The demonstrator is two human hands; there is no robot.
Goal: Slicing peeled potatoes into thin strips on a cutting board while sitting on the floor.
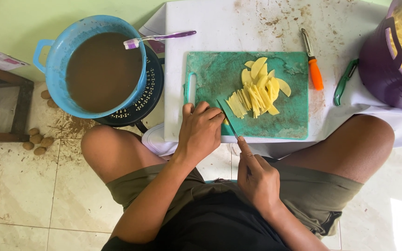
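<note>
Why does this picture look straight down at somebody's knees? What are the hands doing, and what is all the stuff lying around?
The camera sits on a person's head and looks down, so you see their own knees and both bare hands. There is only this one picture, taken from above.

The left hand rests at the near edge of a green cutting board; whether it presses something down I cannot tell. The right hand has a knife in its grip, blade pointing at a pile of yellow potato strips.

The board lies on a dirty white table. Beside it are an orange-handled peeler and a green peeler. A purple tub on the right holds more yellow strips.

On the left, a blue tub of brown water has a purple toothbrush across its rim. Small brown potatoes lie on the floor.
</note>
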